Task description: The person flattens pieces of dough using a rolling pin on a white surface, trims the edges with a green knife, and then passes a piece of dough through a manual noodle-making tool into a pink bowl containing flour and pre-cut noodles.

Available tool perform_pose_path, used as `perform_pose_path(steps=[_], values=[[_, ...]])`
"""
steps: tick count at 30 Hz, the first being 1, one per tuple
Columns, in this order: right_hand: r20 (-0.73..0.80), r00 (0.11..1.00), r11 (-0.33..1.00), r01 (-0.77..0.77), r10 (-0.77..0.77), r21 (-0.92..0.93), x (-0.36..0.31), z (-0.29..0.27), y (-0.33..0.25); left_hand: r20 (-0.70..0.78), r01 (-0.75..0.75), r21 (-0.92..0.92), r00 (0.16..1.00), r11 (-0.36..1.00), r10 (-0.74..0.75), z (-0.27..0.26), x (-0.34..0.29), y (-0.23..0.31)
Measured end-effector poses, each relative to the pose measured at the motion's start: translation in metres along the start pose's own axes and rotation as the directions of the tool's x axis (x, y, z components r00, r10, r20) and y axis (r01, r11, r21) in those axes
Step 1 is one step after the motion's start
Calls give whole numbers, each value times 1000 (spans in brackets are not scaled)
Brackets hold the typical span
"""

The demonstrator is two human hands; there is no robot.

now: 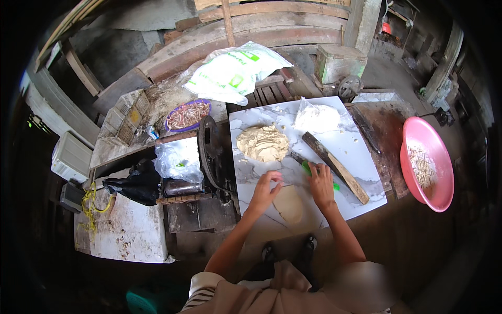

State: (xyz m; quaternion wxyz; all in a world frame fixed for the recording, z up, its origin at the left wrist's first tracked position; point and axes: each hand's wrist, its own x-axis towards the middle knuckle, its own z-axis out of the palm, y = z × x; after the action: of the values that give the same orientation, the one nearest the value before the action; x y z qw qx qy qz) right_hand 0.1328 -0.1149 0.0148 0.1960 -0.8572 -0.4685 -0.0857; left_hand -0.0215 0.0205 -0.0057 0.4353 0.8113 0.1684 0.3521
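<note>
My right hand (321, 189) is closed over the green handle of a knife (306, 167), which shows on both sides of my fingers; its dark blade points away toward the dough. Thumb and fingers apart, my left hand (264, 193) is beside the upper left edge of a flat, rolled-out piece of dough (289, 205), with nothing visible in it. Beyond my hands a rough lump of dough (262, 143) rests on the marble-patterned board (251, 180). A thick wooden stick (337, 168) lies slantwise to the right of the knife.
A clear bag of white flour (317, 117) sits at the board's far side. To the right stands a pink basin (442, 172) holding cut pieces. On the left are a hand-cranked machine with a wheel (209, 152), a purple-rimmed basket (188, 115) of strips and a white sack (235, 73).
</note>
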Motion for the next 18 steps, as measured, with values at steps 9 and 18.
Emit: perform_pose_path(steps=[9, 18], values=[[272, 956, 981, -152, 113, 124, -42, -40, -35, 266, 87, -73, 962, 994, -65, -4, -8, 22], [442, 884, 987, -158, 150, -21, -73, -64, -75, 223, -68, 16, 973, 998, 63, 1, -5, 23]])
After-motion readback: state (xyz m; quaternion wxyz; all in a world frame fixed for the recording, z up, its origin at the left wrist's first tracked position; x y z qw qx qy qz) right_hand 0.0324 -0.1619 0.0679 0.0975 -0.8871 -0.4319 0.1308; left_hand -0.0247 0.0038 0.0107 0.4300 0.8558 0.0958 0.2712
